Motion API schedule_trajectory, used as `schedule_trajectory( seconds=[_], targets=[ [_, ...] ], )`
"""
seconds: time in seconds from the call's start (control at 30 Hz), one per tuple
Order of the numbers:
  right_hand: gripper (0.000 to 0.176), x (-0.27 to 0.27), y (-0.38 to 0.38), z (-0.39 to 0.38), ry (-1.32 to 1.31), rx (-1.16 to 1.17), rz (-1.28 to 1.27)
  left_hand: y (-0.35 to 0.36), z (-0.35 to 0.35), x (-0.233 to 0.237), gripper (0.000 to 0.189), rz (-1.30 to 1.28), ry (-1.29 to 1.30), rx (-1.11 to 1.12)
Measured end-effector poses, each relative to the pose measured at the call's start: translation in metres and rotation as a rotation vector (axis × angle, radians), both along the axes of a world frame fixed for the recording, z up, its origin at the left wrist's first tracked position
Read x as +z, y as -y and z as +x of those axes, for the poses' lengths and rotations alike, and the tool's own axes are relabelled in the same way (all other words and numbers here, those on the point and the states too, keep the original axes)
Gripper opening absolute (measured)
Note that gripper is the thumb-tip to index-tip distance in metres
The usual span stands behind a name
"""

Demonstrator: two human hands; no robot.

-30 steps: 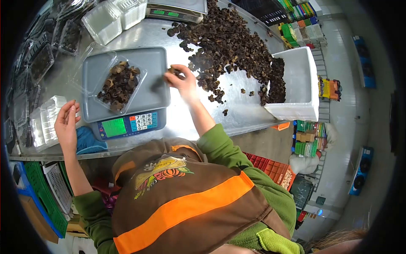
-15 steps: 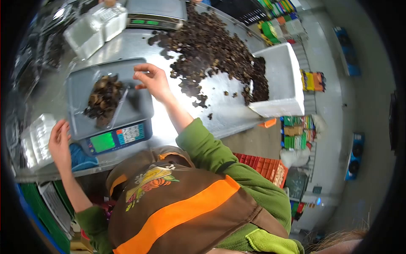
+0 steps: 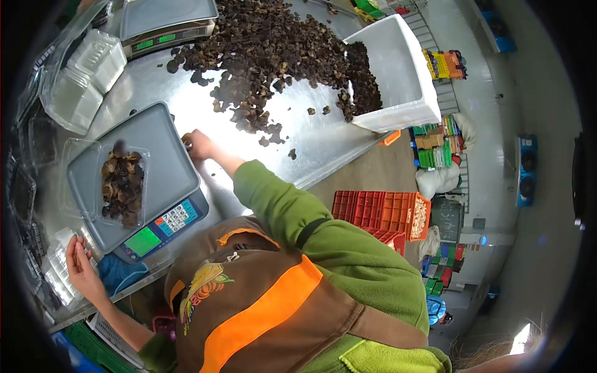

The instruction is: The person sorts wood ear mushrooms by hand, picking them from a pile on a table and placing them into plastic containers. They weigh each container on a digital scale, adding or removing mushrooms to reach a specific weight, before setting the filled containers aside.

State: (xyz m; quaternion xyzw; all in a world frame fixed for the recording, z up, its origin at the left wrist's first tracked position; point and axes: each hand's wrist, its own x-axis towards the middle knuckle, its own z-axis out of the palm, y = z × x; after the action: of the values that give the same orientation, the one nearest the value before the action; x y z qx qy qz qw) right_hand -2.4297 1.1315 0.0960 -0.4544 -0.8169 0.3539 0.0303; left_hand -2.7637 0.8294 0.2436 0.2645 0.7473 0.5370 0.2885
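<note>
A clear plastic clamshell box [image 3: 144, 186] holding dark brown mushrooms [image 3: 122, 186] lies open on the grey pan [image 3: 165, 133] of a digital scale, whose display glows green. Just right of the pan, low over the steel table, my right hand [image 3: 199, 145] is closed, its fingertips pinching what looks like a small dark mushroom piece. My left hand [image 3: 82, 266] is at the pan's lower left corner, fingers partly stretched and holding nothing visible. Beside it are stacked clear containers [image 3: 59, 264] and a blue cloth [image 3: 118, 273].
A large mushroom heap [image 3: 267, 56] spreads over the steel table [image 3: 314, 140], spilling from a tipped white foam box [image 3: 401, 68]. A second scale [image 3: 168, 18] and clear clamshells [image 3: 84, 81] stand at the back left. Red and orange crates [image 3: 379, 214] lie beyond the table's right edge.
My right hand has moved from above the pan to the table beside it, its fingers closing. My left hand stays near the scale's left corner. The view has shifted and turned.
</note>
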Motion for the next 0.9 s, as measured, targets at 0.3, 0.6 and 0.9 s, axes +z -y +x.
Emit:
schedule_trajectory(
  seconds=[0.3, 0.6, 0.9],
  targets=[
    [0.025, 0.006, 0.002, 0.003, 0.053, -0.023, 0.080, 0.004, 0.012, 0.011, 0.027, -0.005, -0.043, 0.041],
    [0.041, 0.019, -0.054, -0.030, -0.080, 0.021, 0.185, 0.005, 0.019, 0.009, 0.026, -0.031, -0.054, 0.075],
    [0.032, -0.002, -0.044, -0.026, -0.006, 0.008, 0.234, -0.034, 0.066, 0.014, 0.026, -0.142, -0.010, -0.069]
  ],
)
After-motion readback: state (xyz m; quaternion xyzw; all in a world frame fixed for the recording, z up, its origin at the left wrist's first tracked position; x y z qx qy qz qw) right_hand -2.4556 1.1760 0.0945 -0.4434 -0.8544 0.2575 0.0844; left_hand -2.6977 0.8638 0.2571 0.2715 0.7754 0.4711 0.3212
